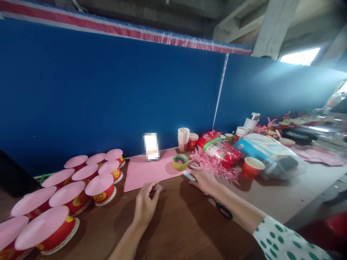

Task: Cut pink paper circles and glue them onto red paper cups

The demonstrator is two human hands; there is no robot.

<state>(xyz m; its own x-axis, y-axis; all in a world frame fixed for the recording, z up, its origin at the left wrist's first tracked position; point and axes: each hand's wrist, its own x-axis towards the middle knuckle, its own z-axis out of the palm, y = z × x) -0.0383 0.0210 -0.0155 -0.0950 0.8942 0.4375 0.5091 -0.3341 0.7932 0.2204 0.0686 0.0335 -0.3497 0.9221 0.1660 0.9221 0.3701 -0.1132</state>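
My left hand (145, 203) rests on the brown tabletop (179, 224), its fingers pinched on a small pale cap-like piece (158, 187) near the front edge of a pink paper sheet (148, 169). My right hand (204, 180) lies further right, closed around a white and blue glue stick (189, 176) that points left. Black-handled scissors (222, 209) lie under my right forearm. A roll of tape (180, 161) sits just beyond the right hand, next to a heap of pink paper strips (217, 167).
Several upturned red paper cups topped with pink discs (73, 187) crowd the left. Stacked paper cups (183, 138), a red cup (252, 167), packaged cups (221, 148) and a plastic-wrapped bundle (268, 153) stand to the right. A blue board (108, 90) backs the table.
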